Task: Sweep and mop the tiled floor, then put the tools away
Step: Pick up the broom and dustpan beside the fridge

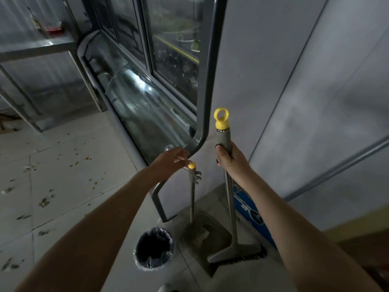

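My right hand (228, 158) grips the grey handle of a broom (230, 207) just below its yellow ring cap. The broom stands upright, its dark bristle head on the floor by the wall. My left hand (173, 159) is at the yellow-capped top of the dustpan handle (192, 194), fingers curled at the cap. The grey dustpan (207, 234) sits on the floor under it, with some debris inside. The tiled floor (69, 182) to the left is dotted with crumbs and dirty marks.
A small bin with a plastic liner (154, 248) stands left of the dustpan. A glass display case with a dark metal frame (202, 102) rises ahead. A metal rack (42, 66) stands at the left. Grey wall panels (305, 102) close off the right.
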The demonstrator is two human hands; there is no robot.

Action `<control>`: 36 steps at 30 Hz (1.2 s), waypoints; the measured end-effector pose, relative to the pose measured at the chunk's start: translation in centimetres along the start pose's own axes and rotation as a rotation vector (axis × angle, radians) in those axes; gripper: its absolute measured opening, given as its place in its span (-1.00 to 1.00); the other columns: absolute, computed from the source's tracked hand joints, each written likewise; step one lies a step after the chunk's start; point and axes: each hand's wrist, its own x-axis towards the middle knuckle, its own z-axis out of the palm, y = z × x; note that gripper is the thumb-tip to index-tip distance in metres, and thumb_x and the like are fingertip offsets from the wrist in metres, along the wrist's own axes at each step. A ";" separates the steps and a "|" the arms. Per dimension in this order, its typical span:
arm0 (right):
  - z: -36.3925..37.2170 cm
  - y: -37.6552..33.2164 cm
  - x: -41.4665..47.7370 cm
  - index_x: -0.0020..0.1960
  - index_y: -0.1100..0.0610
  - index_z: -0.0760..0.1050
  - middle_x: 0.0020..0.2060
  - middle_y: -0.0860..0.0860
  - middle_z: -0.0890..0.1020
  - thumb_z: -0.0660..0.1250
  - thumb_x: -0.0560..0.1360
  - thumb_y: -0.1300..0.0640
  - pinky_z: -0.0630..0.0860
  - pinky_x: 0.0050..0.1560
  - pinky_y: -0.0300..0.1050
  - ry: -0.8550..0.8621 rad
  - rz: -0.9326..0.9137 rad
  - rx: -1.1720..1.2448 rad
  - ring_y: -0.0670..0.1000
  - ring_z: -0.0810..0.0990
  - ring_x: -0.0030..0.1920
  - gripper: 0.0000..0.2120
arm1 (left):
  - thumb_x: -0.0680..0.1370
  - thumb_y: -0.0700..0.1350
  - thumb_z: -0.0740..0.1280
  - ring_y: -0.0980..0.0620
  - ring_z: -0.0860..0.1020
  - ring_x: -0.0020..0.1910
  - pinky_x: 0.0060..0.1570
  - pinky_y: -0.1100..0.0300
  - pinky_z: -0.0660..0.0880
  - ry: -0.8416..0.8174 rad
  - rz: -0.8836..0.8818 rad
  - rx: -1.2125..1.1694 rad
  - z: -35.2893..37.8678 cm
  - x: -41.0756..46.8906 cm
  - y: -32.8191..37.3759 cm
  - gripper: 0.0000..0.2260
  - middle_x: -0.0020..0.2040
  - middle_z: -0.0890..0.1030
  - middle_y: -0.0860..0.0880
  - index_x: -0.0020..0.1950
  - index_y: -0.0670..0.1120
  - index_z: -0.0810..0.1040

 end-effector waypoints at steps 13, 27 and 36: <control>5.2 1.3 1.3 -0.21 0.09 0.34 -0.42 0.01 0.39 0.19 0.59 0.26 0.39 -0.30 -0.19 0.313 0.162 0.139 -0.21 0.41 -0.50 -0.79 | 0.48 -0.13 0.41 -0.03 0.54 0.17 0.19 0.14 0.45 -0.363 0.116 0.161 -2.6 6.4 -6.9 -0.70 0.18 0.58 -0.08 0.20 -0.09 0.52; 8.9 4.2 0.9 -0.21 0.01 0.35 -0.44 -0.03 0.43 0.25 0.56 0.15 0.43 -0.37 -0.37 0.434 0.206 0.007 -0.23 0.47 -0.48 -0.81 | 0.48 0.01 0.41 0.05 0.51 0.03 -0.10 0.26 0.35 -0.575 0.206 0.276 0.8 11.2 -8.0 -0.66 0.06 0.59 -0.03 0.15 -0.16 0.54; 9.1 4.6 0.5 -0.22 0.03 0.36 -0.42 -0.04 0.44 0.25 0.39 -0.10 0.46 -0.27 -0.14 0.455 0.257 0.088 -0.06 0.47 -0.38 -0.79 | 0.52 -0.01 0.35 0.14 0.57 -0.29 -0.16 0.30 0.43 -0.876 0.171 0.406 0.6 11.1 -8.6 -0.83 -0.26 0.60 0.04 -0.03 -0.10 0.56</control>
